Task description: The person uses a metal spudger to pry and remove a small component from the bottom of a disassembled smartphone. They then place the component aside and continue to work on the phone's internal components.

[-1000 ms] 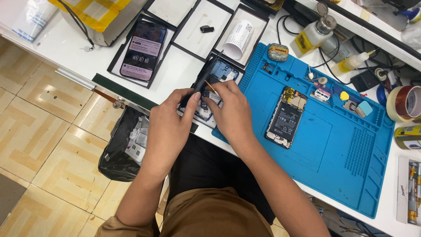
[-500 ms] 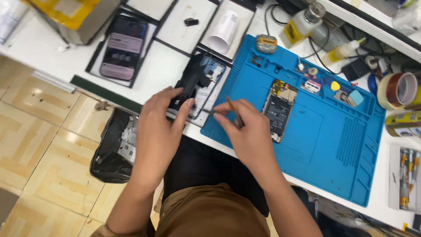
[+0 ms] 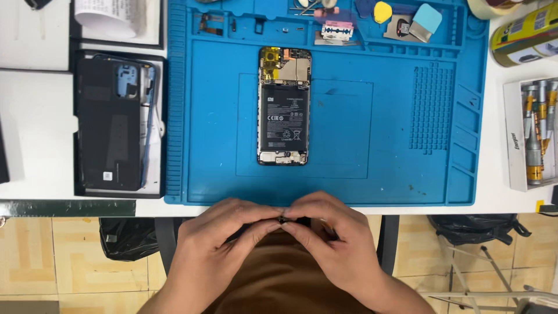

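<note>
My left hand (image 3: 218, 241) and my right hand (image 3: 334, 241) meet fingertip to fingertip just below the table edge, above my lap. Between them they pinch a tiny dark part (image 3: 284, 220); what it is I cannot tell. An opened phone (image 3: 284, 106) lies face down on the blue work mat (image 3: 372, 128), with its battery and circuit board showing. A black phone back cover (image 3: 110, 125) rests in a tray to the left of the mat.
Small parts, a razor blade and picks (image 3: 381, 11) fill the mat's top compartments. A box of screwdrivers (image 3: 532, 134) sits at the right, a yellow can (image 3: 523, 38) above it. A ruler (image 3: 67, 207) lies along the table's front edge. Black bags are on the tiled floor.
The view has swung to centre on the mat. Both hands left the back cover in its tray and came together below the table edge, holding a tiny part.
</note>
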